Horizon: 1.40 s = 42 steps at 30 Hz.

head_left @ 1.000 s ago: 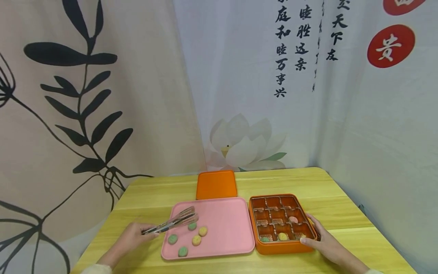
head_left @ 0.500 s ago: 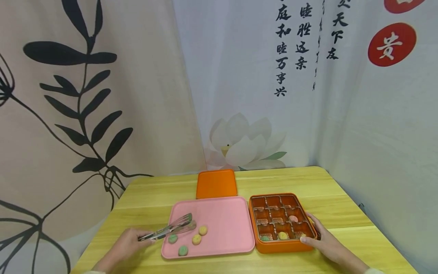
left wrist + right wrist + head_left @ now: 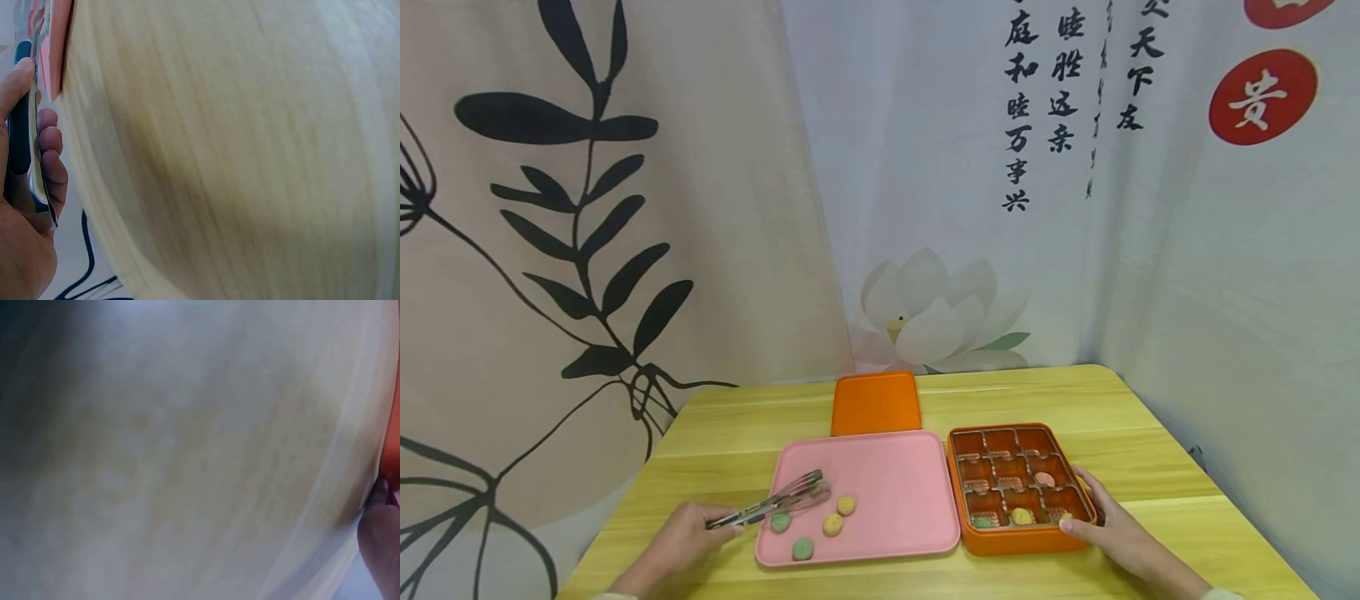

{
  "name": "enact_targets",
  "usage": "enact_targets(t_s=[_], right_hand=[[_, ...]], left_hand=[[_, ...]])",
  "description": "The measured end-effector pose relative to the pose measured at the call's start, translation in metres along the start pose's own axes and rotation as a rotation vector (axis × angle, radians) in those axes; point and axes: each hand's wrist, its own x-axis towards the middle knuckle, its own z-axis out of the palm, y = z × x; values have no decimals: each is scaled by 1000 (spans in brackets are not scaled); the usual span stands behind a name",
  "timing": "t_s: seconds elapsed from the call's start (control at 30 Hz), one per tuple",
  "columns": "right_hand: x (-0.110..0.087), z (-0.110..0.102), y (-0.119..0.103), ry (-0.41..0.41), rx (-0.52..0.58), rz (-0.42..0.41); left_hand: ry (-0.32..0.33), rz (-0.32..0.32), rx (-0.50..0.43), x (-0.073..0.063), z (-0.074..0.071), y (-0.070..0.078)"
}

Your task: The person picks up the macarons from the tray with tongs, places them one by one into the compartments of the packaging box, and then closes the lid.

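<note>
My left hand (image 3: 677, 537) grips metal tongs (image 3: 758, 509) at their handle, fingers and thumb wrapped round it in the left wrist view. The tong heads are low over the left part of a pink tray (image 3: 898, 492), on either side of a small green cookie (image 3: 819, 490) and partly covering it. Beside them lie two yellow cookies (image 3: 832, 524) and two more green ones (image 3: 802, 548). My right hand (image 3: 1116, 533) holds the near right corner of an orange box (image 3: 1018, 543), thumb on its front rim and fingers along its side.
The box has a clear divided insert, with a green, a pink (image 3: 1044, 479) and yellow cookies (image 3: 1021, 517) in its compartments. A flat orange lid (image 3: 876, 404) lies behind the tray. All stand on a wooden table (image 3: 1015, 385) before a printed curtain.
The tongs have come down and nearer to me, from above the far green cookie to around it. My right hand and the box have stayed in place.
</note>
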Motion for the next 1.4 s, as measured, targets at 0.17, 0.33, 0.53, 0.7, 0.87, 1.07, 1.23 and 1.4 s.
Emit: enact_targets(t_s=[0.17, 0.33, 0.53, 0.7, 0.87, 1.07, 1.23, 1.4], right_hand=[[0, 1, -1, 0, -1, -8], [0, 0, -1, -1, 7, -8], [0, 0, 1, 0, 9, -15], [0, 0, 0, 0, 10, -21], [0, 0, -1, -4, 6, -19], [-2, 0, 0, -2, -2, -8], [-1, 0, 0, 1, -13, -4], [-1, 0, -1, 9, -21, -12]], left_hand=[[6, 17, 6, 1, 1, -2], [12, 33, 15, 2, 1, -1], [16, 42, 42, 3, 0, 1], [9, 35, 35, 2, 0, 3], [17, 13, 26, 4, -1, 7], [15, -12, 21, 12, 0, 15], [7, -7, 10, 20, 0, 24], [-6, 23, 3, 27, 0, 34]])
